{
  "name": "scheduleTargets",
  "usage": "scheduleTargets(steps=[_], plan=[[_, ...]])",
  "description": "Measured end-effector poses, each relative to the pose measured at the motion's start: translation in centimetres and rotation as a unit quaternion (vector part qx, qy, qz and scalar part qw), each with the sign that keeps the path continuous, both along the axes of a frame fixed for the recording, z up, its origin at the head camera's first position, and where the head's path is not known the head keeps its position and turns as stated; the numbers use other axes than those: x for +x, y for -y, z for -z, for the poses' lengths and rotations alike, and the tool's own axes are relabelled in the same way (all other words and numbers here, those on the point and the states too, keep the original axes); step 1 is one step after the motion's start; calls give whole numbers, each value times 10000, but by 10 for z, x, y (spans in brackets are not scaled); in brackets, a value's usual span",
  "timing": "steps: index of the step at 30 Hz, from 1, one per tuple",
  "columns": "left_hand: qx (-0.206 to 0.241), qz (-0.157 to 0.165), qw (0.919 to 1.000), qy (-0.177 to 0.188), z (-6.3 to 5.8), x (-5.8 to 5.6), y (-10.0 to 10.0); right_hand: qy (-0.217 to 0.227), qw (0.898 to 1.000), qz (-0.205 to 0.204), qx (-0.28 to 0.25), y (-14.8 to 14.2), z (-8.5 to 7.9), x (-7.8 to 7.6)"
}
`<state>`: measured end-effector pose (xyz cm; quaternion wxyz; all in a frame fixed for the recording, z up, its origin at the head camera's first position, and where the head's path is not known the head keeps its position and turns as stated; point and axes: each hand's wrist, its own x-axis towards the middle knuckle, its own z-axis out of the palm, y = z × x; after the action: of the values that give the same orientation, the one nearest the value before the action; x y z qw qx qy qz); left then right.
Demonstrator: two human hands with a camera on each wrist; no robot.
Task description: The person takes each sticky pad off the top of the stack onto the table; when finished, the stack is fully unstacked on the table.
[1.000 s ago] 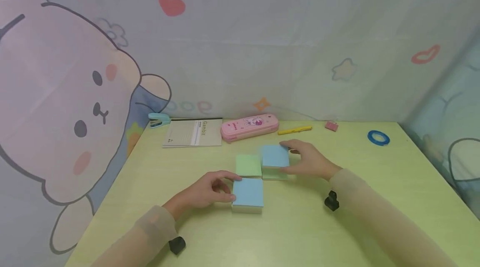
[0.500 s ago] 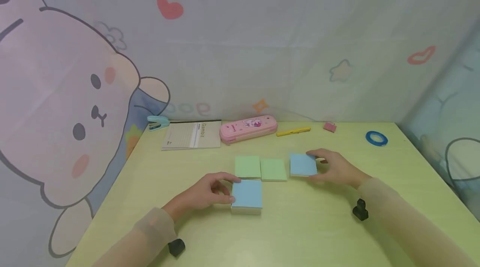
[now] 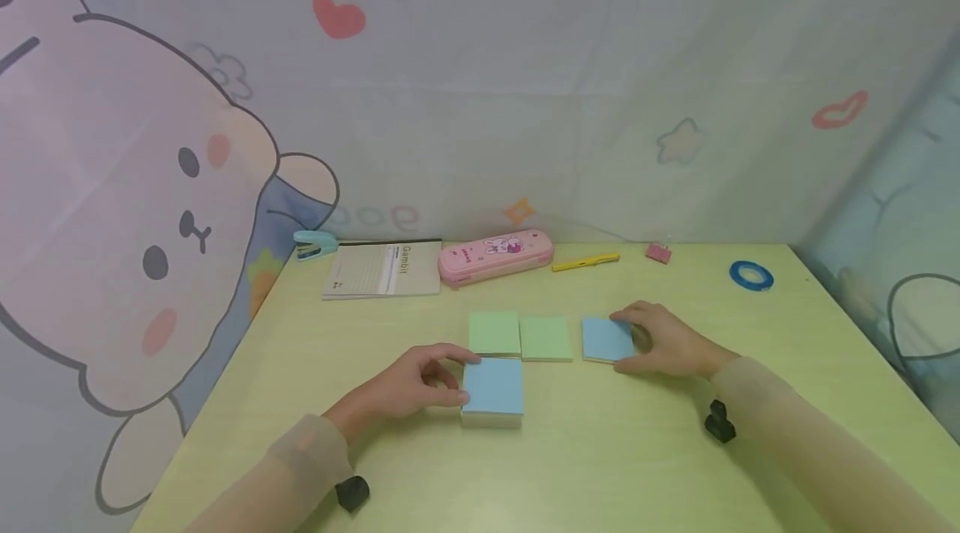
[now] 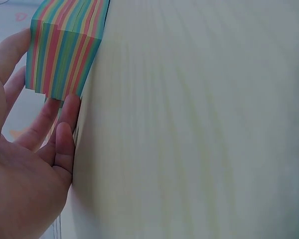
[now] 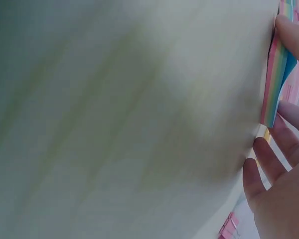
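Observation:
A thick stack of sticky notes (image 3: 492, 387) with a blue top sits on the table, its side striped in several colours in the left wrist view. My left hand (image 3: 412, 381) holds this stack at its left side between thumb and fingers. Farther right, my right hand (image 3: 667, 340) pinches a thinner blue-topped sticky note pad (image 3: 606, 339) by its right side, low at the tabletop. In the right wrist view the striped edge of that pad (image 5: 274, 82) shows between thumb and fingers. Two green-topped pads, one on the left (image 3: 493, 333) and one on the right (image 3: 545, 339), lie side by side between the hands.
Along the table's back edge lie a light blue stapler (image 3: 317, 244), a notebook (image 3: 384, 269), a pink pencil case (image 3: 497, 257), a yellow pen (image 3: 586, 262), a pink binder clip (image 3: 658, 253) and a blue tape roll (image 3: 751, 276). A printed cloth (image 3: 480, 100) hangs behind.
My right hand has carried the thin blue-topped pad off the right green pad, to the right and down onto the table. My left hand stays at the thick stack.

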<state>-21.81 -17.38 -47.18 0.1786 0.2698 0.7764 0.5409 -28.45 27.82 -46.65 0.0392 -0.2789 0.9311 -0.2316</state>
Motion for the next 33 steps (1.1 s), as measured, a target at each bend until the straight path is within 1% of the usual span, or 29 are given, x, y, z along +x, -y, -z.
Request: scheduleTargets(steps=[7, 13, 24, 33], plan=[[14, 31, 10000, 29, 2, 0, 1, 30, 9999, -108, 65, 6, -4, -1], [15, 6, 10000, 26, 2, 0, 2, 13, 9997, -213, 67, 11, -3, -4], [54, 27, 10000, 10, 0, 1, 1, 72, 9996, -272, 101, 14, 1, -10], [28, 29, 10000, 17, 1, 0, 1, 51, 9995, -296, 91, 16, 0, -11]])
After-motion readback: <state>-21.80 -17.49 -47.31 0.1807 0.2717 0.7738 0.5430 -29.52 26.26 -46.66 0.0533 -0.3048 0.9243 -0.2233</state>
